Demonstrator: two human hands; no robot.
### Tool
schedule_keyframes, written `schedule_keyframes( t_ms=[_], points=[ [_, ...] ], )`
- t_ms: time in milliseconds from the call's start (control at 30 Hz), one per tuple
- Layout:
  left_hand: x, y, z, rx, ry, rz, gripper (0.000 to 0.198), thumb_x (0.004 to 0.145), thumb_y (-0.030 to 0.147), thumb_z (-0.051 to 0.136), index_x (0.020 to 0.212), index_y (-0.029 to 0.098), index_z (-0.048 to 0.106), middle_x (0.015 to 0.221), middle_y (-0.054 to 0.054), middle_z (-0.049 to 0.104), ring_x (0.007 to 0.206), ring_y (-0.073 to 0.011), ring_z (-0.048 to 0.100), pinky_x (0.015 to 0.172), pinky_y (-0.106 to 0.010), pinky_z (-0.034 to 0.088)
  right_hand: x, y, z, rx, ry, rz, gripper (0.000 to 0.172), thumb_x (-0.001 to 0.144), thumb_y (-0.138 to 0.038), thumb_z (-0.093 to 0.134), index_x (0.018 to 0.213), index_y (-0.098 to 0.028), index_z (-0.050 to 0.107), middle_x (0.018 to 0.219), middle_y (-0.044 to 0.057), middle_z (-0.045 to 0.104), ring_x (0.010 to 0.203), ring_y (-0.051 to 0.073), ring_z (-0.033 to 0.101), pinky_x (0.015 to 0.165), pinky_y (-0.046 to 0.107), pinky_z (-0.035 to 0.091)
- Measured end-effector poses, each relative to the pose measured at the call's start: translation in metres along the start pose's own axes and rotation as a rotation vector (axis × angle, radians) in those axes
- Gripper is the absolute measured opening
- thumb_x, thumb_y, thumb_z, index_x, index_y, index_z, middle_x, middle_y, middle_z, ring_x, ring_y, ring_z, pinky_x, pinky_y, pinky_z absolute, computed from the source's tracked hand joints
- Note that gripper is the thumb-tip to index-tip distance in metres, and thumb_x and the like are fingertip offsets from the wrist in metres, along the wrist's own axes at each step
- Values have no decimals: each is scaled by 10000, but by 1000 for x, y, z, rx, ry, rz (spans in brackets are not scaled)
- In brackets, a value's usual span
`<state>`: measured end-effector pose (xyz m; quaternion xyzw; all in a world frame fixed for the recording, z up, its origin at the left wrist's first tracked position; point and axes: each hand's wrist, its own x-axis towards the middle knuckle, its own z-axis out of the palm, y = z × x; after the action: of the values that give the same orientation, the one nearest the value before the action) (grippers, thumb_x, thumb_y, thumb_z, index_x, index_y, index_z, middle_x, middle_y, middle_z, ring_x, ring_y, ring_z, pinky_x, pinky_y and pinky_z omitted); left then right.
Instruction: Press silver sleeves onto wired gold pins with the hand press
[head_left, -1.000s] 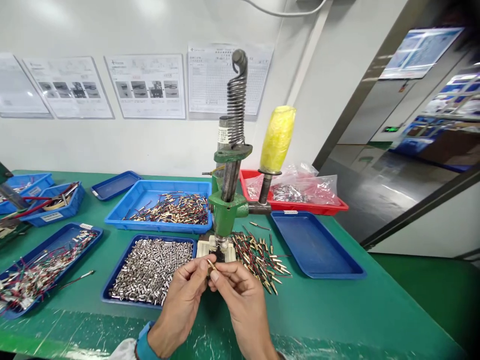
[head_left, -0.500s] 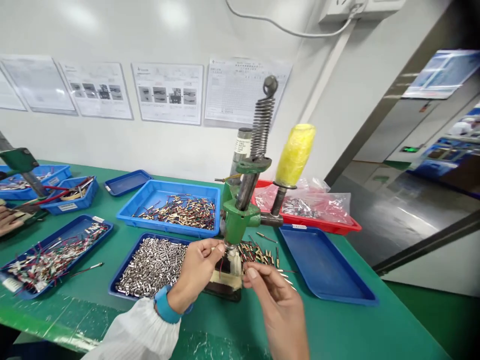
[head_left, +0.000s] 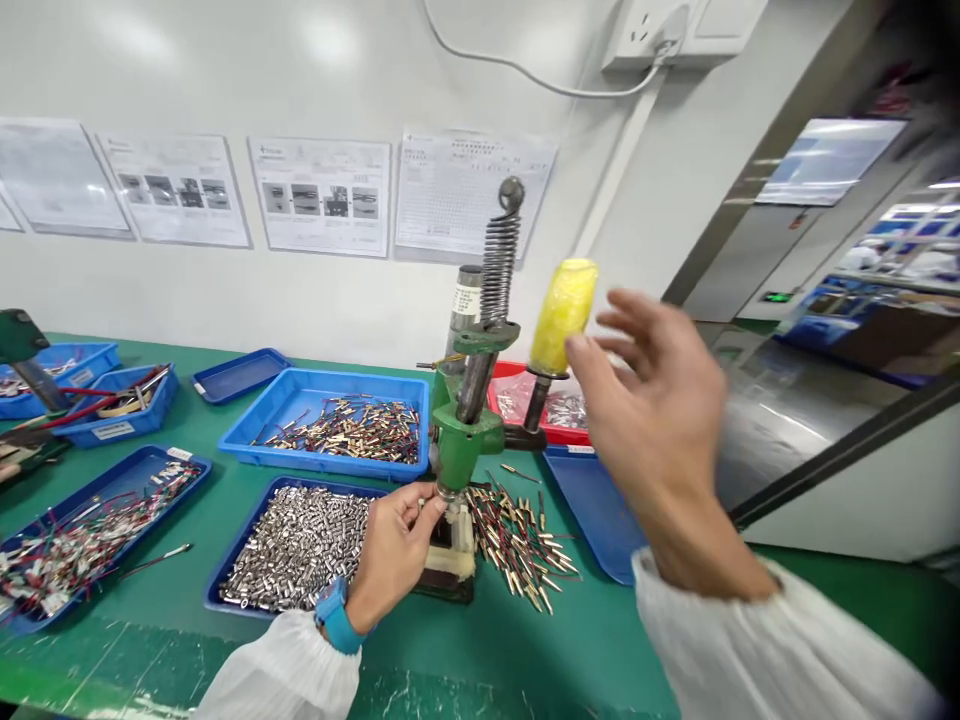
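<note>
Two hands work at a green press (head_left: 465,440) that stands on the worktop (head_left: 585,640). The left hand (head_left: 394,550) is low, just left of the press's foot. Its thumb and forefinger are pinched together right under the tip of the ram, above the pale block (head_left: 459,535). What they pinch is too small to make out.

The right hand (head_left: 652,400) is up in the air, released, with its fingers spread and blurred. The yellow handle (head_left: 562,315) of the press stands tilted just left of this hand, level with the thumb. Whether thumb and handle touch cannot be told through the blur. A spring (head_left: 499,265) rises above the press head.

Left of the left hand, touching its wrist side, lies a dark blue tray (head_left: 225,570) full of silver sleeves (head_left: 300,540). Behind that is a lighter blue tray (head_left: 300,395) with wired pins (head_left: 352,430). A loose pile of pins (head_left: 517,535) lies on the worktop just right of the press foot, between it and a bare blue tray (head_left: 592,505) that is partly hidden by the right arm. A red tray (head_left: 506,380) sits behind the handle. Far left are more blue trays, one holding wires (head_left: 82,525).
</note>
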<state>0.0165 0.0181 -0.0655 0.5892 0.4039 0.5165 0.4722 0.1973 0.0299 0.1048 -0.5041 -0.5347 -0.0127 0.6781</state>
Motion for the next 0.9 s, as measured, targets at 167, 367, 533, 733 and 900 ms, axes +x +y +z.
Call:
schedule_keyframes(
  t_ms=[167, 367, 533, 733, 900],
  points=[
    [-1, 1, 2, 49, -2, 16, 302, 908, 357, 602, 1016, 114, 747, 714, -36, 694, 744, -204, 659, 681, -256, 493, 30, -18, 14, -110, -177, -74, 361, 834, -169, 683, 1188, -211, 623, 1058, 52, 694, 891, 216, 673, 829, 424, 555],
    [-3, -2, -1, 43, -37, 17, 294, 932, 353, 578, 1025, 133, 747, 794, -50, 701, 746, -192, 627, 649, -249, 454, -23, -44, -5, 5, 33, -211, 344, 900, -208, 633, 1237, -270, 597, 1153, 59, 614, 1071, 246, 639, 934, 426, 530],
    [2, -5, 1, -101, 5, -55, 307, 863, 421, 671, 917, 126, 735, 735, -36, 666, 694, -172, 589, 638, -253, 435, -16, -17, -7, 29, -57, -201, 540, 865, -323, 688, 1373, -284, 510, 1243, 80, 602, 1031, 249, 650, 913, 444, 545],
    [55, 3, -30, -351, 384, -186, 205, 785, 301, 773, 901, 153, 691, 823, -19, 662, 758, -140, 587, 694, -222, 466, -45, 110, -10, -381, -323, 168, 368, 979, -368, 432, 1241, -171, 600, 1120, 112, 699, 1006, 224, 684, 884, 378, 550],
    [64, 18, -73, -435, 410, -330, 167, 821, -29, 594, 865, 117, 661, 864, -85, 699, 785, -139, 668, 769, -245, 538, -90, 186, 8, -559, -570, 259, 133, 866, -256, 675, 935, -151, 718, 923, 78, 728, 878, 225, 692, 842, 400, 541]
  ],
)
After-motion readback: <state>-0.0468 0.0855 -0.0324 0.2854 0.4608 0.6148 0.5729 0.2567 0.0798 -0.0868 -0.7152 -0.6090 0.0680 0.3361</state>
